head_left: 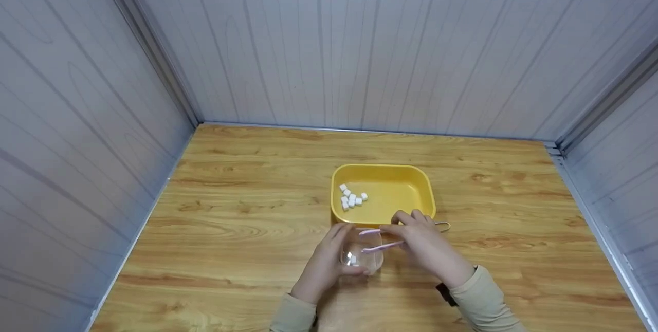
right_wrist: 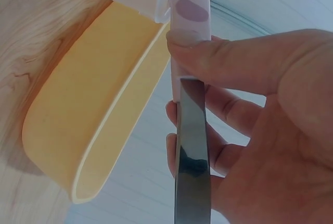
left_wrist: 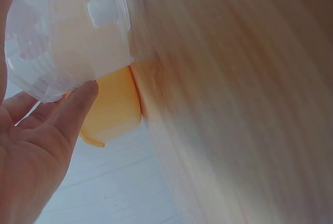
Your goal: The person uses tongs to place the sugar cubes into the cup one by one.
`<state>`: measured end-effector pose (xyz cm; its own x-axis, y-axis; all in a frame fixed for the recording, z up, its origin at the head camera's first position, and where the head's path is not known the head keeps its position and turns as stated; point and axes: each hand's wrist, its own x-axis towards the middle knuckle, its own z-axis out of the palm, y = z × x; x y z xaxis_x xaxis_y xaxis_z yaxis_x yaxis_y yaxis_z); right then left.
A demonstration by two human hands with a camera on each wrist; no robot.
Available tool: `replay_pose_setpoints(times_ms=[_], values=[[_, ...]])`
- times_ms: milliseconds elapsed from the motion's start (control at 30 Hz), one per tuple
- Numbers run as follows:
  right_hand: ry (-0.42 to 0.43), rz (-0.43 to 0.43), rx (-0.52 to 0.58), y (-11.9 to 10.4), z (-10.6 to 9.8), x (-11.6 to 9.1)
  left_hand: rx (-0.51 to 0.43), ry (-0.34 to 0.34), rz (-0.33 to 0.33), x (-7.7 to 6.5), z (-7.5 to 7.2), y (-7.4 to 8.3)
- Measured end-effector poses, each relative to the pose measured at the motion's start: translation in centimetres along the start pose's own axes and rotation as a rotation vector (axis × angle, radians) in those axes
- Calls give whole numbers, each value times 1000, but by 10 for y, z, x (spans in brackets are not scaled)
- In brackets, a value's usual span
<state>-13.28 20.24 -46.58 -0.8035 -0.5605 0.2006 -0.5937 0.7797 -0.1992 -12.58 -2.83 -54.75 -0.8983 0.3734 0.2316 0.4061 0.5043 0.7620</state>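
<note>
My left hand (head_left: 320, 264) grips a small clear plastic container (head_left: 376, 264), fingers at its far side and thumb at the near side. White cubes (head_left: 353, 259) lie inside it near the bottom. My right hand (head_left: 429, 244) holds metal tongs (right_wrist: 192, 130) with pink-patterned ends, thumb on one arm and fingers on the other. In the head view the tongs' two pink tips stand apart over the container's mouth, with nothing visible between them. Just beyond is a yellow tray (head_left: 380, 166), where several white cubes (head_left: 352, 200) lie together at the left.
The wood-grain table (head_left: 247, 208) extends to both sides of the tray. Pale panelled walls rise at the back (head_left: 349, 54), the left (head_left: 82, 95) and the right (head_left: 622, 178). The tray's near rim is close to the container and the right fingers.
</note>
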Motion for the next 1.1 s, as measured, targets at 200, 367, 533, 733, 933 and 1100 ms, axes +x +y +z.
replay_pose_setpoints(times_ms=[200, 367, 533, 733, 933, 1100], values=[[-7, 6, 0, 0, -3, 1, -18, -5, -11, 0, 0, 0], [-5, 0, -6, 1, -7, 1, -5, 1, 7, 0, 1, 0], [-6, 8, -15, 2, -11, 2, -12, 4, 10, 0, 0, -1], [-22, 32, -19, 6, -14, 4, -23, 2, -1, -1, 0, -1], [-3, 45, -8, 9, -16, 6, -24, 1, 0, 0, 0, -1], [13, 55, -11, 12, -18, 7, -22, 0, 7, 0, 0, -1]])
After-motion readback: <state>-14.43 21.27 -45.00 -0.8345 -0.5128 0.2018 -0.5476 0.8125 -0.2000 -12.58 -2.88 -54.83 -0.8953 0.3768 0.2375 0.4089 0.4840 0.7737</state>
